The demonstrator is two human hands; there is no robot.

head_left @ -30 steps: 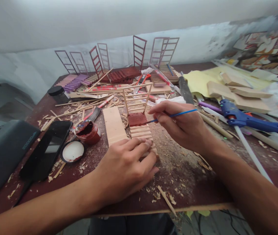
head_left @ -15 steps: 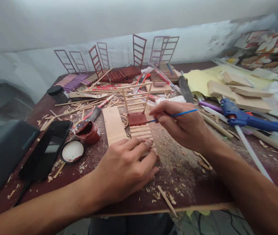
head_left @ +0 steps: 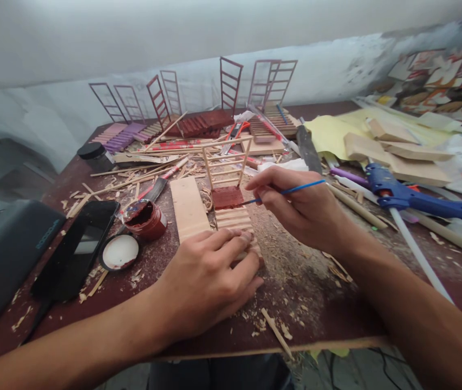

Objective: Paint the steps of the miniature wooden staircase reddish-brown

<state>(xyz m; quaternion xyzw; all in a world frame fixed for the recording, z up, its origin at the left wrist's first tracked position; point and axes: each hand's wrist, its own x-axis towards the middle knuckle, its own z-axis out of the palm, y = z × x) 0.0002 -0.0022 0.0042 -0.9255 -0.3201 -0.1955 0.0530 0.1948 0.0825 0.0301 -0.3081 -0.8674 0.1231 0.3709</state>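
Observation:
A small wooden model (head_left: 234, 218) with a ridged base and an upright ladder-like frame (head_left: 227, 165) stands before me. The far part of its base is coated dark red; the nearer ridges are bare wood. My left hand (head_left: 214, 271) grips the near end with bent fingers, which hide part of it. Pinched in my right hand (head_left: 291, 203) is a thin blue paintbrush (head_left: 304, 187), its tip at the red area's right edge. Left of the model lies a flat wood piece (head_left: 190, 208). An uncovered jar of dark red paint (head_left: 145, 219) stands further left, beside its lid (head_left: 120, 252).
A phone (head_left: 78, 249) and a dark case (head_left: 11, 254) lie at left. At right are a blue glue gun (head_left: 413, 197) and wood blocks (head_left: 397, 157). Several painted ladder-back models (head_left: 231, 86) stand along the wall. Sticks, a cutter (head_left: 234, 135) and shavings litter the table.
The brush tip has shifted very slightly left along the edge of the red area. My left hand stays in place on the model.

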